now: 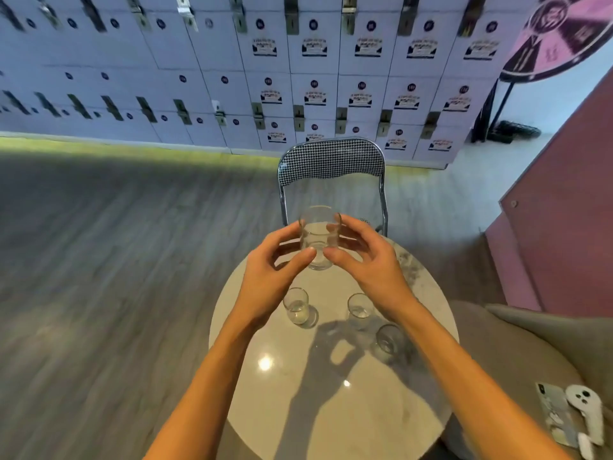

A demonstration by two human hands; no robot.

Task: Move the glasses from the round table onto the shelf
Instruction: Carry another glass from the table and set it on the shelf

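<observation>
Fingers (300,260) of the left hand (265,277) curl loosely and pinch the held glass (319,234), a smooth clear tumbler, on one side; the right hand (371,263) pinches the other side, over the far part of the round table (298,410). On its glossy, pale, stone-look top stand the left glass (296,305), the middle glass (359,305) and the right glass (386,338), the last dim in the arms' shadow. Behind are grey plank floor (116,260), a chrome chair (331,159) with houndstooth back, and blurred lockers (298,78).
</observation>
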